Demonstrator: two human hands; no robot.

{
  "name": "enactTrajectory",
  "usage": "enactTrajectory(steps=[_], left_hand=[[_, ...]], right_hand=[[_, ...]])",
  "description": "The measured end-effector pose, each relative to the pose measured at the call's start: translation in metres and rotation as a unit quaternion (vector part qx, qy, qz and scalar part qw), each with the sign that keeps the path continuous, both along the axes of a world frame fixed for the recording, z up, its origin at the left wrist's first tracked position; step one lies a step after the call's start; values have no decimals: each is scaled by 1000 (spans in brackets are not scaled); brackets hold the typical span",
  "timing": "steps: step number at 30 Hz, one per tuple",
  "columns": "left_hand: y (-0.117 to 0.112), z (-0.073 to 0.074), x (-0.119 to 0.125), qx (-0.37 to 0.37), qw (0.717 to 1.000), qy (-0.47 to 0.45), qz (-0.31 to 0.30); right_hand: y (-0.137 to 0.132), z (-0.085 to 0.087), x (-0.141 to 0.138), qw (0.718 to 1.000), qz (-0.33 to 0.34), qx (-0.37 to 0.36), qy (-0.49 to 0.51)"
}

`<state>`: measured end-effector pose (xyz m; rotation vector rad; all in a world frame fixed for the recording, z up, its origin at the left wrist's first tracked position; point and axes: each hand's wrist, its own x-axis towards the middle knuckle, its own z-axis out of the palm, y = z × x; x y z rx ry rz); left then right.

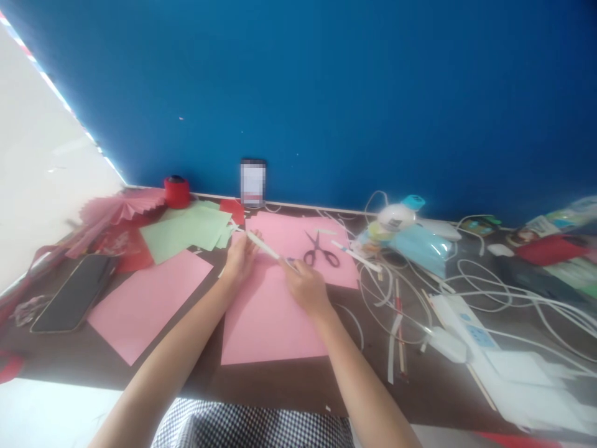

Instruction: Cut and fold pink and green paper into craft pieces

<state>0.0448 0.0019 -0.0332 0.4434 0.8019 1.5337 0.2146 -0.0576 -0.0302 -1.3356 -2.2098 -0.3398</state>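
Note:
My left hand (241, 256) and my right hand (305, 286) are both closed on a thin rolled white paper stick (263, 246), one at each end. The stick lies slanted above a pink paper sheet (268, 317) on the dark table. Black-handled scissors (319, 251) rest on another pink sheet (289, 233) just beyond my right hand. A third pink sheet (147, 305) lies to the left of my left forearm.
Green sheets (186, 231), red paper and a pink fan (116, 208) lie at the back left with a red tape roll (176, 191). A phone (74, 292) lies at left, another (252, 182) leans on the blue wall. White cables, a power strip (466, 320) and a glue bottle (396, 218) crowd the right.

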Motion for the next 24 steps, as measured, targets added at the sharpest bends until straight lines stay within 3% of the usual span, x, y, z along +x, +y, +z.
enactTrajectory(steps=[5,8,16,24], left_hand=[[-7,-2,5,27,993,2,-115],[-11,-4,9,46,988,14,-145],[-9,-6,8,6,994,10,-107],[-8,-5,4,-22,994,-36,-104]], right_hand=[[1,2,5,1000,-10,28,2],[0,3,5,1000,-8,26,-9],[-2,1,2,1000,19,24,-8],[-1,0,1,998,0,32,-54]])
